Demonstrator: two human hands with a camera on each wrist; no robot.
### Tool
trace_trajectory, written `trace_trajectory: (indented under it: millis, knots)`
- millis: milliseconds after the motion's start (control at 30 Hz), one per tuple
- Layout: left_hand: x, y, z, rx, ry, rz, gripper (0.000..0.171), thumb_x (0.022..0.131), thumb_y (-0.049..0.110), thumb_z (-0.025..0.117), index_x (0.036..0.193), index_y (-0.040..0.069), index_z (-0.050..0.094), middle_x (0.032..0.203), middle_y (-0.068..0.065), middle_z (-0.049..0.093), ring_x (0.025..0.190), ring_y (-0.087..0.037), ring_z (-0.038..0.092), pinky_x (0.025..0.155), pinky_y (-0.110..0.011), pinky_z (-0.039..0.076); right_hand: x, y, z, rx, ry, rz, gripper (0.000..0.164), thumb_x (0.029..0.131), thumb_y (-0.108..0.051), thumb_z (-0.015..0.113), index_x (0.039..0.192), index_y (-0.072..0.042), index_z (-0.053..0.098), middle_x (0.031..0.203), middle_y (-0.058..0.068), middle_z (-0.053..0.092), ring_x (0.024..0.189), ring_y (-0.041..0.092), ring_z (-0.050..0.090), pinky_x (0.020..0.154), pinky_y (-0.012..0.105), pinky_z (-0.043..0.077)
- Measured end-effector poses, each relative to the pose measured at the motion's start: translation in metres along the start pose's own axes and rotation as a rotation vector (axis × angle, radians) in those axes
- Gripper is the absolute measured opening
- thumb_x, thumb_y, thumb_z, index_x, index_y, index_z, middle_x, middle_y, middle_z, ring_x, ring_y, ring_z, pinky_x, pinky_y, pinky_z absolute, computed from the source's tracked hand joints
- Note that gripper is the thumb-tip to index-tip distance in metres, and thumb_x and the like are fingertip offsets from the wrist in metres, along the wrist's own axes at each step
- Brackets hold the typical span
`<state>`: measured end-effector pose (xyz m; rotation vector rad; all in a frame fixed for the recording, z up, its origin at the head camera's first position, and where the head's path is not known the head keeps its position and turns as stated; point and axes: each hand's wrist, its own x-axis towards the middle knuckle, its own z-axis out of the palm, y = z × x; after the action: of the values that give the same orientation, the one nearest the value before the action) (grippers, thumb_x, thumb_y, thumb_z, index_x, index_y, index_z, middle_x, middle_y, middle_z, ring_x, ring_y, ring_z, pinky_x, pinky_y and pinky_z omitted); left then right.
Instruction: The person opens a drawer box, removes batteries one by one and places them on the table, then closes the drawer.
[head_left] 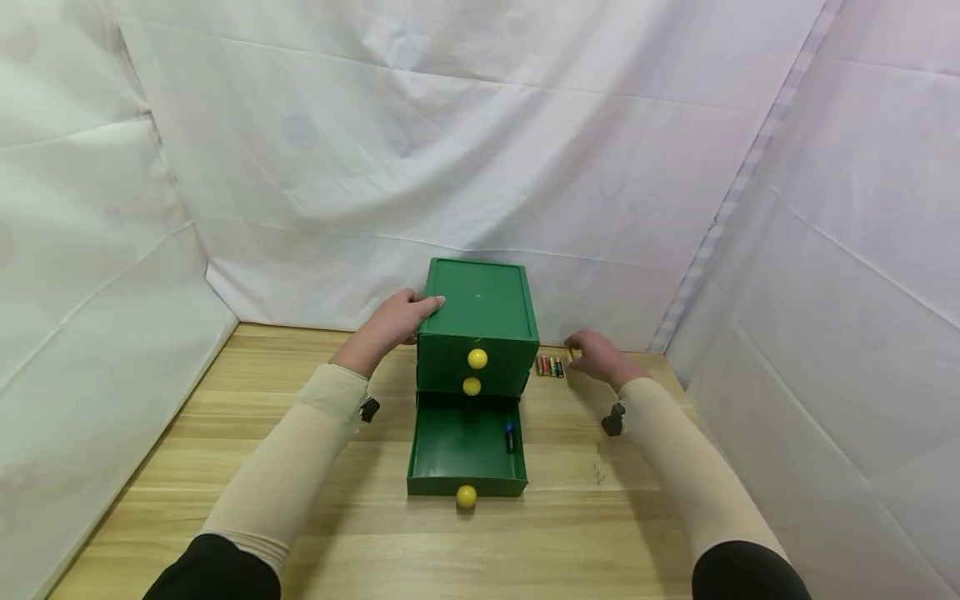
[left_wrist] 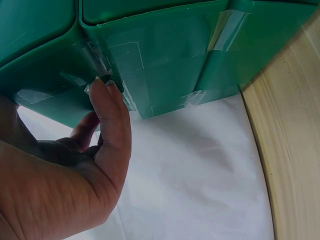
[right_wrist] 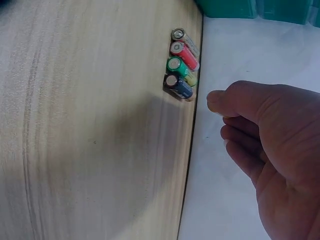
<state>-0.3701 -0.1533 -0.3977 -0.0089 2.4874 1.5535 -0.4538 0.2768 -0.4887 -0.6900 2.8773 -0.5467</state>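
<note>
A green drawer cabinet (head_left: 480, 296) has its bottom drawer (head_left: 442, 450) pulled out. My left hand (head_left: 397, 321) holds the cabinet's upper left edge, thumb on the top and bent fingers (left_wrist: 112, 117) against the side. Inside the drawer lies a small dark cylinder (head_left: 511, 437) with a blue end, at the right. Several AA-style batteries (right_wrist: 182, 65) lie side by side on the tabletop, right of the cabinet. Just beside them hovers my right hand (head_left: 596, 357). Its thumb (right_wrist: 235, 97) and fingers are loosely bent, and I see nothing between them.
Two upper drawers with yellow knobs (head_left: 477, 359) are pushed in. The open drawer's knob (head_left: 466, 497) faces me. White cloth (head_left: 480, 167) hangs behind and at both sides of the wooden table (head_left: 360, 542).
</note>
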Motion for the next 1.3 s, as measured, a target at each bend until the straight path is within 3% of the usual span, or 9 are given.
trace_trajectory:
  millis: [800,1133,1300]
  knots:
    - [-0.001,0.0,0.0,-0.01,-0.004,0.0,0.083,0.11,0.065,0.057,0.161,0.001,0.043,0.144,-0.019,0.058,0.123,-0.035,0.063,0.108,-0.053,0.057,0.003,0.008,0.02,0.023,-0.05,0.091,0.039,0.101,0.003,0.076,0.138,0.011,0.066,0.136,0.03,0.067,0.129,0.047,0.063,0.113,0.061,0.051]
    - [-0.003,0.002,0.001,0.009,0.009,-0.003,0.08,0.11,0.065,0.057,0.157,0.001,0.046,0.138,-0.018,0.061,0.12,-0.035,0.064,0.104,-0.052,0.058,0.003,0.009,0.024,0.05,-0.059,0.096,0.043,0.098,0.003,0.08,0.138,0.011,0.066,0.135,0.028,0.067,0.129,0.047,0.063,0.114,0.06,0.051]
    - [-0.002,0.001,0.001,0.011,0.009,-0.001,0.079,0.11,0.065,0.057,0.156,0.002,0.047,0.137,-0.018,0.061,0.119,-0.034,0.065,0.104,-0.052,0.058,0.005,0.014,0.028,0.063,-0.061,0.084,0.04,0.096,0.004,0.08,0.134,0.009,0.068,0.127,0.023,0.067,0.121,0.042,0.064,0.109,0.059,0.053]
